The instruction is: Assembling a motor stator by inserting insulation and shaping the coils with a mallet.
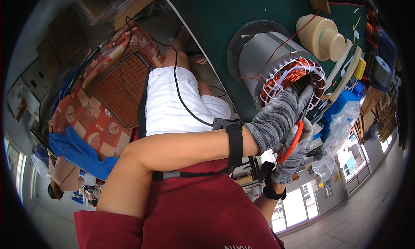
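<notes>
A grey cylindrical motor stator [270, 50] lies on the green table, its copper winding [283, 74] laced with white cord and facing me. My left hand [276, 115], in a grey striped knit glove, has its fingers closed at the near rim of the winding, partly inside the opening. Just below it, my right hand [298, 152], gloved too, grips red-handled scissors [290, 143]. Their dark blades point up to the winding beside the left fingers; the tips are hard to make out. A thin red wire [287, 41] runs out across the stator.
Beyond the stator sits a cream stepped plastic cylinder [322, 35] on the green table [207, 15]. Pale curved strips [346, 74], blue bins [343, 104] and clear plastic bags [341, 128] crowd the right. A cushioned chair [103, 98] stands at left, a black cable [177, 89] crosses my lap, and another person [65, 175] is farther back.
</notes>
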